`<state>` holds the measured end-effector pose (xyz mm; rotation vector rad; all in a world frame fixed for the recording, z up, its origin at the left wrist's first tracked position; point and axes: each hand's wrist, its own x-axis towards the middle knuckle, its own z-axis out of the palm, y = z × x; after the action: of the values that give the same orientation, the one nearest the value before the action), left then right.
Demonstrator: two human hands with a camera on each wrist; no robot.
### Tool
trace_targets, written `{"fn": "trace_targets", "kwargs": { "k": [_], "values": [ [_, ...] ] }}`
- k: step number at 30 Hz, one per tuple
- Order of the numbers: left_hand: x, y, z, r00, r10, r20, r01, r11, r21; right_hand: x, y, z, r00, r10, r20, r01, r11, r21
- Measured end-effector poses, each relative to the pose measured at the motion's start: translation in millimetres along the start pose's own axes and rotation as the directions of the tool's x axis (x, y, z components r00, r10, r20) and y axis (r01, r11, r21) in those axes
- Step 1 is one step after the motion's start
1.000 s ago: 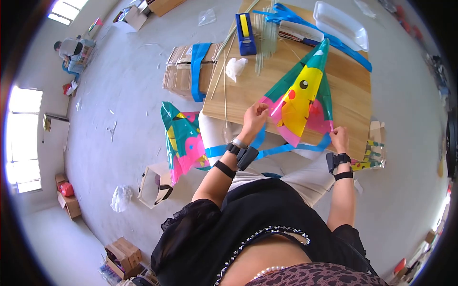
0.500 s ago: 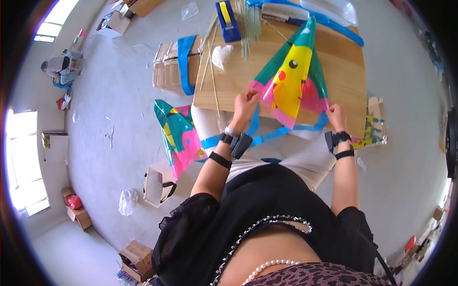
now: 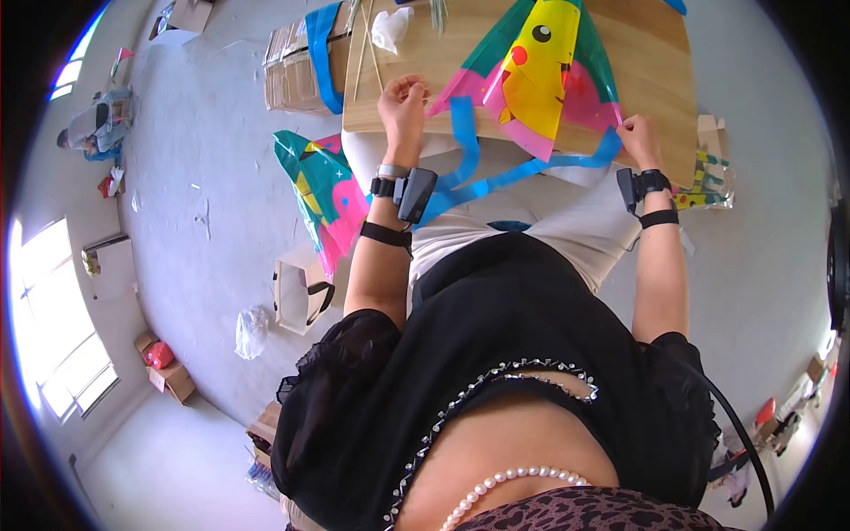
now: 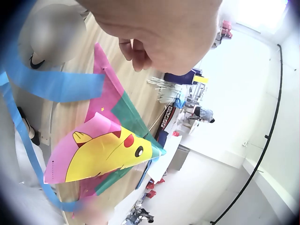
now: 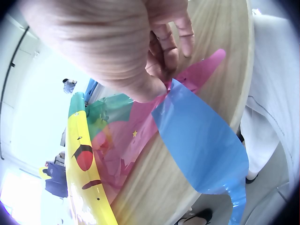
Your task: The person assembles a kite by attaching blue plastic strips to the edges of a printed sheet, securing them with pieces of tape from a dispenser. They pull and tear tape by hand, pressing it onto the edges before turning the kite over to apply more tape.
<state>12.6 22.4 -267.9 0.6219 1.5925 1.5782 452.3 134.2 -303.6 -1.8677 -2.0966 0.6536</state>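
A kite (image 3: 536, 84) with a yellow cartoon face, green tip and pink lower corners lies on the wooden table (image 3: 660, 53). My right hand (image 3: 639, 142) pinches its right pink corner, where one end of a blue plastic streamer (image 5: 201, 145) meets it in the right wrist view. The streamer loops below the table's near edge, and its other end overlaps the kite's left pink corner. Left of that corner, my left hand (image 3: 404, 111) is raised over the table, apart from the kite. Its fingers (image 4: 138, 56) are loosely curled, with nothing seen between them.
Left of the table stands a cardboard box (image 3: 301, 75) with a blue strip over it. Another kite (image 3: 323, 199) hangs nearer me. Thin sticks (image 3: 367, 57) and a crumpled white tissue (image 3: 390, 31) lie on the table. A tote bag (image 3: 297, 296) is on the floor.
My left hand has left the kite's left corner and moved left. The right hand keeps its pinch on the right corner. The head view has tilted, so the table sits higher.
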Motion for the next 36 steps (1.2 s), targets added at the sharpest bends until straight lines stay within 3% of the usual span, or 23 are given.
{"fn": "trace_targets", "kwargs": {
  "k": [3, 6, 8, 12, 22, 24, 26, 28, 30, 32, 33, 36],
  "values": [
    [3, 8, -5, 1.000, 0.003, -0.013, -0.003, 1.000, 0.010, 0, -4, -4, 1.000, -0.022, -0.016, 0.022, 1.000, -0.007],
    [3, 8, -4, 1.000, 0.000, -0.006, 0.001, 1.000, 0.021, -4, -15, -10, 0.994, 0.080, 0.070, -0.076, 0.995, -0.057],
    [1, 6, -1, 1.000, -0.012, 0.012, 0.011, 0.999, 0.041, -5, -13, -9, 1.000, -0.019, -0.016, 0.018, 0.998, -0.063],
    [-3, 4, 6, 0.998, -0.031, 0.049, 0.028, 0.997, 0.068, -5, -11, -9, 0.999, -0.013, -0.030, 0.011, 0.999, -0.046],
    [-6, -4, 27, 0.991, 0.009, 0.131, -0.034, 0.981, 0.192, -5, -12, -13, 0.993, 0.119, 0.013, -0.119, 0.992, 0.034],
    [-9, -8, 41, 0.951, 0.193, 0.243, -0.282, 0.863, 0.418, -7, -10, -20, 0.985, 0.172, 0.032, -0.174, 0.982, 0.069],
    [-16, -6, 54, 0.935, 0.165, 0.315, -0.308, 0.818, 0.487, -2, -4, -25, 0.956, 0.282, 0.083, -0.293, 0.933, 0.209],
    [-21, -8, 69, 0.878, 0.302, 0.370, -0.472, 0.431, 0.769, 3, 13, -27, 0.955, 0.287, 0.082, -0.298, 0.922, 0.248],
    [-12, -10, 78, 0.904, 0.242, 0.353, -0.426, 0.430, 0.796, 6, 29, -30, 0.953, 0.292, 0.079, -0.302, 0.909, 0.289],
    [-1, -21, 81, 0.914, 0.230, 0.333, -0.397, 0.351, 0.848, 5, 43, -35, 0.964, 0.266, -0.002, -0.252, 0.916, 0.313],
    [0, -21, 84, 0.905, 0.238, 0.354, -0.414, 0.288, 0.864, 7, 51, -37, 0.962, 0.275, -0.004, -0.259, 0.914, 0.313],
    [16, -26, 81, 0.876, 0.260, 0.405, -0.472, 0.294, 0.831, 7, 62, -32, 0.960, 0.281, -0.006, -0.259, 0.891, 0.373]
  ]
}}
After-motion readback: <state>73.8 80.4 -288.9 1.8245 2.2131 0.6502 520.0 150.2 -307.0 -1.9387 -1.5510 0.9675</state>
